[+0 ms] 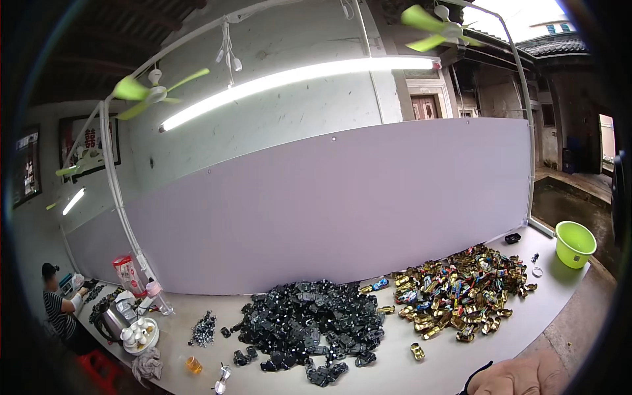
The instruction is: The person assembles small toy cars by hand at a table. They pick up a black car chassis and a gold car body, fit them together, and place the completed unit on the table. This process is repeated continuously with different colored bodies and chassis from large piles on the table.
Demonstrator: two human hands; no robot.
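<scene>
At the lower right edge, part of my right hand [520, 378] shows close up, a black strap beside it. Its fingers are mostly cut off by the edge, so whether it holds anything cannot be seen. My left hand is out of sight. Nearest to the right hand on the table [454, 365] lies a single gold toy car body [417, 351]. Behind it spreads a heap of gold and multicoloured toy car bodies [461, 289]. A larger heap of black toy car base parts [306, 322] covers the table's middle.
Left of the black heap are small silvery parts [203, 329], an orange cup [193, 365], a tea tray [150, 341], a kettle [118, 322] and a bottle [158, 296]. A green basin [575, 244] stands far right. Another person [60, 306] works at far left. A lilac panel [329, 210] backs the table.
</scene>
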